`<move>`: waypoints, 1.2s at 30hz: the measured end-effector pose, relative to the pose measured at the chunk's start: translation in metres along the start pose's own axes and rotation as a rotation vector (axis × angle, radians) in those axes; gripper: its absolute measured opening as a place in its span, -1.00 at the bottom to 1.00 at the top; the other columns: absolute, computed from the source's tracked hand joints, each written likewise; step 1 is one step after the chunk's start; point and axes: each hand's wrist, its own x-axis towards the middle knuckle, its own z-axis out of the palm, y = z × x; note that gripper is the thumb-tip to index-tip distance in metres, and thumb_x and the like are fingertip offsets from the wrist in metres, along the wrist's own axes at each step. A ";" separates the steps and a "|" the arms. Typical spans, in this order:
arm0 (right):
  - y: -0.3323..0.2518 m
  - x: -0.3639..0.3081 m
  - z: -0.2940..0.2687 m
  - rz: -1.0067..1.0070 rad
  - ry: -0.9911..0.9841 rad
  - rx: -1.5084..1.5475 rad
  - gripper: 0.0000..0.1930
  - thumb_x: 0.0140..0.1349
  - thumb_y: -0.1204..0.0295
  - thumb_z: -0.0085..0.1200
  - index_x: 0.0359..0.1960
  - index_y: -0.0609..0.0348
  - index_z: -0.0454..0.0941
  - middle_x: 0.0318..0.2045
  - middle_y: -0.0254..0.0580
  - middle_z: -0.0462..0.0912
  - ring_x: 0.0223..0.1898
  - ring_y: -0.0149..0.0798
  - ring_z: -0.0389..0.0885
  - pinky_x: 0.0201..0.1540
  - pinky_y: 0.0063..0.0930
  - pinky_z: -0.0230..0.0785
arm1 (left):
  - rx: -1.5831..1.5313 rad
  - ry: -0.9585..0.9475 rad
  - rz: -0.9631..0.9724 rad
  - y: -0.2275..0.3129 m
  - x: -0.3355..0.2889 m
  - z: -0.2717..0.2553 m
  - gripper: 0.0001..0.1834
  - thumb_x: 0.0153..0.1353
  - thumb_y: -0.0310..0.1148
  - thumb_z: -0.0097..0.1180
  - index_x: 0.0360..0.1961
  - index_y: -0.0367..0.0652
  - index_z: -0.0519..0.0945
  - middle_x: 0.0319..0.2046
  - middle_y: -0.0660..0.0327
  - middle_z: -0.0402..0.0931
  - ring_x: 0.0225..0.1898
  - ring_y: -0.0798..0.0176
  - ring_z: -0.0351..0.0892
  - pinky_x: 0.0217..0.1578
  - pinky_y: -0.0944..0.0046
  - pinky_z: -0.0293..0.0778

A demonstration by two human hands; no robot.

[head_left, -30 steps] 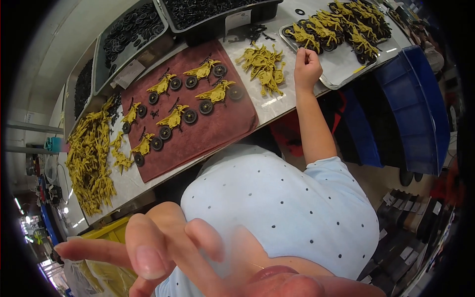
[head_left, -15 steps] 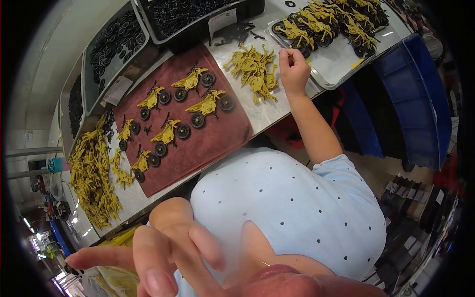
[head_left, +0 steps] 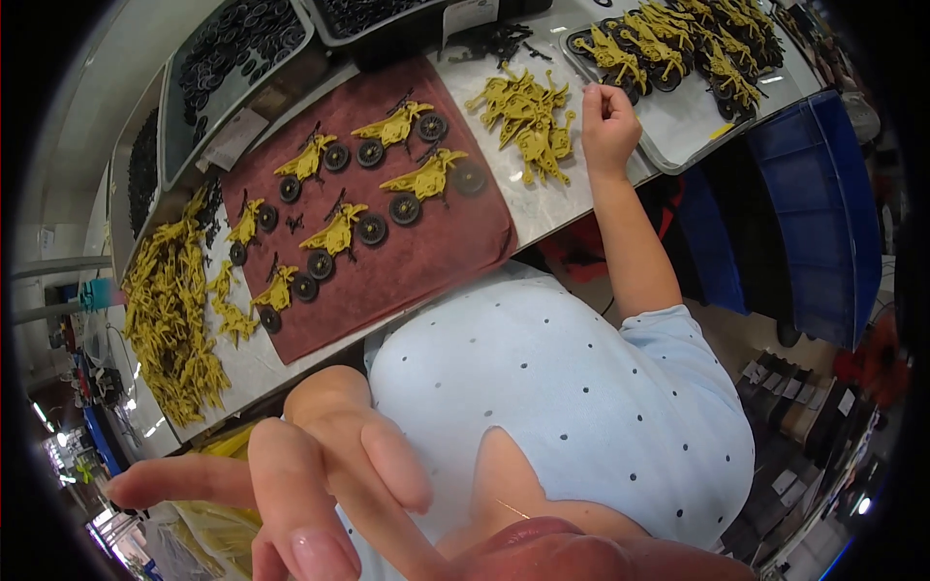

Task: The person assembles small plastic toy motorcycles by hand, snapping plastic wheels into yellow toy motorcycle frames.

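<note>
Close to the camera, my left hand (head_left: 320, 474) is raised at lower left with its fingers spread and nothing in it. My right hand (head_left: 610, 126) rests at the table's edge, its fingers curled into a loose fist; nothing shows in it. Just left of that fist lies a pile of yellow toy motorcycle body parts (head_left: 528, 121). A red-brown cloth (head_left: 387, 276) carries several yellow toy motorcycles (head_left: 397, 126) with black wheels, laid out in rows. At the far right a tray (head_left: 668, 160) holds heaped yellow motorcycles with black wheels (head_left: 727, 73).
A large heap of yellow parts (head_left: 170, 320) lies at the table's left end. Behind the cloth stand a grey bin (head_left: 242, 107) of black rings and a black bin (head_left: 387, 39) of small black parts. Blue crates (head_left: 819, 213) stand right of the table.
The whole view has shifted slightly, so the table and bins sit a little higher. My left hand stays raised with fingers spread; my right hand remains curled beside the tray.
</note>
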 end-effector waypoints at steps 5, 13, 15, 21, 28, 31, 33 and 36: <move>0.007 0.000 -0.004 -0.049 0.129 0.008 -0.80 0.18 0.34 0.19 -0.47 0.22 0.58 -0.74 -0.42 0.45 -0.70 -0.53 0.34 -0.58 -0.59 0.23 | 0.031 -0.007 0.024 0.022 -0.034 0.011 0.14 0.00 -0.37 0.16 0.44 0.08 -0.40 0.25 0.03 -0.05 -0.45 0.05 0.67 -0.26 0.03 0.48; 0.022 0.004 0.002 -0.126 0.134 -0.078 -0.78 0.19 0.30 0.19 -0.44 0.22 0.61 -0.67 -0.36 0.55 -0.64 -0.47 0.47 -0.53 -0.54 0.32 | -0.068 -0.026 0.049 0.037 -0.059 0.014 -0.22 0.33 -0.31 -0.09 0.45 0.29 -0.22 0.40 0.07 -0.15 0.18 -0.11 0.31 0.18 -0.17 0.21; 0.019 0.008 0.007 -0.114 0.121 -0.094 -0.75 0.19 0.27 0.18 -0.46 0.22 0.61 -0.66 -0.33 0.57 -0.61 -0.44 0.49 -0.51 -0.52 0.34 | -0.031 -0.011 0.066 0.056 -0.072 0.030 -0.27 0.38 -0.30 -0.12 0.45 0.32 -0.19 0.42 0.08 -0.16 0.27 -0.13 0.26 0.25 -0.20 0.18; 0.016 0.003 0.005 -0.162 0.092 -0.167 -0.77 0.22 0.29 0.16 -0.42 0.23 0.61 -0.62 -0.39 0.54 -0.60 -0.52 0.39 -0.51 -0.59 0.28 | 0.257 0.190 0.286 0.071 -0.098 0.004 -0.41 0.37 -0.12 -0.04 0.37 0.27 0.07 -0.19 0.10 0.57 -0.48 0.07 0.61 -0.58 0.29 0.29; -0.101 -0.018 0.038 -0.133 -0.485 0.231 -0.86 0.30 0.45 0.06 -0.31 0.28 0.60 -0.50 -0.44 0.56 -0.51 -0.63 0.39 -0.46 -0.72 0.24 | 1.273 0.729 -0.211 0.111 -0.140 -0.139 -0.52 0.21 -0.51 0.08 0.19 -0.15 0.39 -0.33 0.19 0.58 -0.33 0.31 0.54 -0.28 0.36 0.42; -0.180 -0.044 0.079 -0.205 -0.958 0.180 -0.87 0.29 0.48 0.05 -0.25 0.27 0.61 -0.52 -0.43 0.54 -0.50 -0.59 0.43 -0.46 -0.70 0.27 | 1.580 0.738 -0.536 0.121 -0.146 -0.176 -0.57 0.15 -0.52 0.15 0.09 -0.14 0.48 -0.33 0.24 0.59 -0.32 0.32 0.54 -0.23 0.34 0.44; -0.200 -0.060 0.113 -0.546 -1.140 0.110 -0.86 0.20 0.50 0.14 -0.22 0.24 0.61 -0.42 -0.21 0.61 -0.43 -0.31 0.56 -0.36 -0.53 0.40 | 1.634 0.649 -0.556 0.117 -0.148 -0.195 -0.61 0.13 -0.52 0.19 0.02 -0.16 0.52 -0.31 0.24 0.59 -0.30 0.34 0.52 -0.22 0.34 0.42; -0.218 -0.095 0.159 -0.611 -1.277 -0.004 -0.83 0.15 0.41 0.17 -0.28 0.23 0.63 -0.39 -0.03 0.63 -0.34 -0.04 0.61 -0.25 -0.32 0.45 | 1.641 0.507 -0.572 0.109 -0.159 -0.213 -0.72 0.09 -0.50 0.23 -0.12 -0.20 0.57 -0.30 0.21 0.58 -0.27 0.30 0.51 -0.21 0.32 0.40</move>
